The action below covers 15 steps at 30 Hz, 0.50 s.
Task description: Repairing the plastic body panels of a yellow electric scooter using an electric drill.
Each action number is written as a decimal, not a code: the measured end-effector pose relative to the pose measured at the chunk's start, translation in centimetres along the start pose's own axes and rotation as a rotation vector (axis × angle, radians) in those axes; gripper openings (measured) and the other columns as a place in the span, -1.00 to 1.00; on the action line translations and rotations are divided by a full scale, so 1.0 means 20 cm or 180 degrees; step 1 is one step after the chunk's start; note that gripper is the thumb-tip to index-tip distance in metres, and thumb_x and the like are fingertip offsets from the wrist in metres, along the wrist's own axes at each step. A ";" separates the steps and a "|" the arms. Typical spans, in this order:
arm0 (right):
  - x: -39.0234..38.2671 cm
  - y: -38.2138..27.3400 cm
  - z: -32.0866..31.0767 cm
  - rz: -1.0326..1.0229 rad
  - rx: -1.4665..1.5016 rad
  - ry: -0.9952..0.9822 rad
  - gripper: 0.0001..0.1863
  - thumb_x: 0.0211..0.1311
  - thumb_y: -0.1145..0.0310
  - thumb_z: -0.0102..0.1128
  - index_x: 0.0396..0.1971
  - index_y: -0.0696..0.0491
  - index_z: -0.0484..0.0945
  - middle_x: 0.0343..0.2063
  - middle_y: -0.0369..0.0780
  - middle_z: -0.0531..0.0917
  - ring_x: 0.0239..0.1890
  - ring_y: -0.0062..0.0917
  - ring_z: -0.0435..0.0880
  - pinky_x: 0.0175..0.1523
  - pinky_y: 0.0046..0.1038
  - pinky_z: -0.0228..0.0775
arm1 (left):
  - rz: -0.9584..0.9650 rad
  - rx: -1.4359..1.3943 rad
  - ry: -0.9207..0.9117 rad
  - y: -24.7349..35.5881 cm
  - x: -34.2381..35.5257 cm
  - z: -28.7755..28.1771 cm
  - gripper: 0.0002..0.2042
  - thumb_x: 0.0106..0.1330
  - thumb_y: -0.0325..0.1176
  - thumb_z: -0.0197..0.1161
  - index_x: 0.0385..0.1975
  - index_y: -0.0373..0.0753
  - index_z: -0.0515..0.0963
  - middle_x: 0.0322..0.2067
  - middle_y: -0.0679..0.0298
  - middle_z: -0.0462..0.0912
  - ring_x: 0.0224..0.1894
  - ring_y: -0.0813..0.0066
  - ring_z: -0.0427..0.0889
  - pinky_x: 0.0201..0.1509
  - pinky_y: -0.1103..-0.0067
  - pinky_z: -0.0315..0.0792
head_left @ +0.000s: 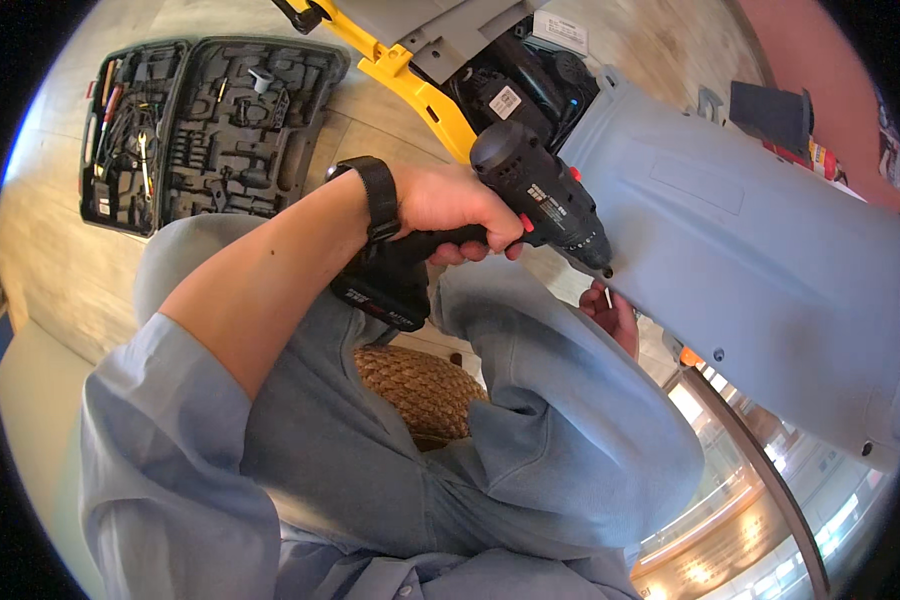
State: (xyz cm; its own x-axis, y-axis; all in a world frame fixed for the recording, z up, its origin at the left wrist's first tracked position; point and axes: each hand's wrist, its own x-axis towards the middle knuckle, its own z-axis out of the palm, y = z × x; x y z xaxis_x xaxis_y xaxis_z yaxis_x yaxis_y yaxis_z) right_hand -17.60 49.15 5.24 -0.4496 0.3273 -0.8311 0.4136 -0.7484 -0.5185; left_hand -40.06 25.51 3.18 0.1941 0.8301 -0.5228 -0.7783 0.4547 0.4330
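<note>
Drill (542, 190), a chunky black cordless one with small red accents and a slab-like battery on its base, is sitting in the person's left hand (460, 205), which is wrapping right round the handle, thumb lying along the visible side and fingers curling in underneath, so that grip's properly closed up. Its nose is pointing down and to the right, at the edge of a big smooth blue-grey plastic panel (750, 245), though I can't tell if the tip is actually touching. The right hand (613, 318) is poking up just beside that nose, partly hiding behind the knee, with its fingers bending near the panel edge; can't tell if it's pinching anything or how wide its grip is. Behind the drill, a curved bright yellow frame piece (425, 105) is running along a bay of black parts (515, 90). Over to the left, a black moulded tool case (318, 135) is lying unfolded on the pale wood-look floor (65, 270), and a brown woven seat (420, 390) is showing between the person's legs.
</note>
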 end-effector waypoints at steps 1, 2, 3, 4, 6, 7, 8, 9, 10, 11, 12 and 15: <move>0.01 0.01 0.00 -0.0023 0.0031 0.0029 -0.65 0.30 0.22 0.10 0.04 -0.02 0.38 -0.23 -0.33 0.52 -0.26 -0.67 0.49 -0.30 -0.65 0.38 | -0.0010 -0.0019 -0.0038 0.00 0.00 -0.01 -0.82 -0.07 -0.39 0.17 -0.43 -0.25 0.53 -0.69 0.36 0.37 -0.73 0.63 0.25 -0.67 0.70 0.14; 0.01 0.00 0.00 -0.0011 0.0036 0.0019 -0.65 0.30 0.22 0.10 0.04 -0.02 0.38 -0.23 -0.33 0.52 -0.26 -0.67 0.49 -0.30 -0.65 0.38 | -0.0016 -0.0023 -0.0023 -0.01 0.01 -0.02 -0.82 -0.07 -0.39 0.17 -0.43 -0.25 0.53 -0.69 0.36 0.37 -0.73 0.63 0.25 -0.67 0.70 0.14; 0.00 0.00 0.00 -0.0010 0.0062 -0.0059 -0.65 0.29 0.24 0.11 0.03 -0.02 0.38 -0.23 -0.32 0.52 -0.25 -0.66 0.49 -0.30 -0.64 0.39 | 0.0011 -0.0076 -0.0125 -0.02 0.03 -0.03 -0.82 -0.07 -0.39 0.17 -0.43 -0.25 0.53 -0.70 0.37 0.36 -0.73 0.63 0.25 -0.67 0.70 0.14; 0.00 0.00 0.00 -0.0009 0.0088 -0.0136 -0.66 0.28 0.26 0.11 0.02 -0.01 0.38 -0.23 -0.32 0.53 -0.25 -0.66 0.49 -0.30 -0.63 0.39 | 0.0037 -0.0128 -0.0228 -0.04 0.04 -0.04 -0.82 -0.07 -0.38 0.17 -0.43 -0.25 0.53 -0.70 0.37 0.36 -0.73 0.63 0.25 -0.67 0.70 0.14; 0.01 0.00 -0.01 -0.0039 0.0073 -0.0093 -0.66 0.27 0.27 0.12 0.02 -0.01 0.39 -0.23 -0.31 0.53 -0.25 -0.65 0.50 -0.31 -0.63 0.39 | 0.0026 -0.0105 -0.0185 -0.04 0.04 -0.04 -0.82 -0.07 -0.38 0.17 -0.43 -0.24 0.53 -0.70 0.38 0.36 -0.73 0.63 0.25 -0.67 0.70 0.14; 0.01 0.00 -0.01 -0.0080 0.0056 -0.0056 -0.66 0.27 0.27 0.13 0.01 -0.01 0.39 -0.22 -0.31 0.53 -0.25 -0.65 0.50 -0.31 -0.62 0.39 | 0.0022 -0.0073 -0.0143 -0.04 0.04 -0.04 -0.82 -0.07 -0.38 0.17 -0.43 -0.24 0.53 -0.70 0.38 0.36 -0.74 0.63 0.25 -0.67 0.70 0.14; 0.01 0.00 -0.01 -0.0074 0.0059 -0.0055 -0.66 0.27 0.27 0.13 0.01 -0.01 0.39 -0.22 -0.31 0.53 -0.25 -0.65 0.50 -0.31 -0.62 0.39 | 0.0017 -0.0076 -0.0141 -0.04 0.03 -0.03 -0.82 -0.07 -0.38 0.17 -0.43 -0.24 0.53 -0.70 0.38 0.36 -0.74 0.63 0.25 -0.67 0.70 0.14; 0.01 0.01 -0.01 -0.0144 0.0058 0.0021 -0.67 0.27 0.27 0.13 0.00 0.00 0.39 -0.24 -0.31 0.53 -0.26 -0.65 0.50 -0.32 -0.62 0.38 | -0.0007 -0.0048 -0.0110 -0.04 0.03 -0.03 -0.82 -0.07 -0.37 0.17 -0.43 -0.24 0.53 -0.71 0.38 0.36 -0.74 0.63 0.25 -0.67 0.70 0.15; 0.02 0.02 -0.01 -0.0213 0.0057 0.0096 -0.68 0.27 0.28 0.13 -0.01 0.01 0.40 -0.25 -0.31 0.53 -0.27 -0.66 0.49 -0.33 -0.62 0.37 | -0.0030 -0.0020 -0.0077 -0.04 0.03 -0.03 -0.82 -0.07 -0.37 0.16 -0.43 -0.24 0.52 -0.71 0.38 0.35 -0.74 0.64 0.25 -0.67 0.70 0.15; 0.02 0.01 0.00 -0.0210 0.0059 0.0093 -0.68 0.27 0.28 0.13 -0.01 0.01 0.40 -0.25 -0.31 0.53 -0.27 -0.66 0.49 -0.33 -0.62 0.37 | -0.0032 -0.0020 -0.0072 -0.04 0.02 -0.03 -0.82 -0.07 -0.37 0.16 -0.43 -0.24 0.52 -0.71 0.38 0.35 -0.74 0.64 0.25 -0.67 0.70 0.15; 0.02 0.01 0.02 -0.0218 -0.0056 0.0185 -0.70 0.26 0.29 0.13 -0.04 0.02 0.40 -0.26 -0.32 0.53 -0.28 -0.66 0.49 -0.34 -0.63 0.36 | -0.0027 -0.0048 -0.0089 -0.05 0.03 -0.03 -0.82 -0.06 -0.37 0.16 -0.43 -0.23 0.52 -0.71 0.38 0.36 -0.74 0.64 0.25 -0.67 0.70 0.15; 0.01 0.00 0.05 -0.0248 -0.0186 0.0322 -0.74 0.25 0.30 0.13 -0.10 0.03 0.42 -0.29 -0.34 0.52 -0.30 -0.67 0.48 -0.36 -0.63 0.35 | -0.0022 -0.0091 -0.0171 -0.06 0.04 -0.04 -0.81 -0.06 -0.36 0.16 -0.42 -0.23 0.52 -0.70 0.38 0.36 -0.74 0.65 0.25 -0.67 0.71 0.16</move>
State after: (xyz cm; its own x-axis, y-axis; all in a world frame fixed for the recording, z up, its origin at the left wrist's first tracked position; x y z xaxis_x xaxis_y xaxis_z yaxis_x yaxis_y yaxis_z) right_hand -18.56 48.70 5.29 -0.4013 0.4419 -0.8023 0.4273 -0.6844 -0.5908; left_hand -39.49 25.41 1.72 0.2307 0.8433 -0.4853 -0.7934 0.4518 0.4079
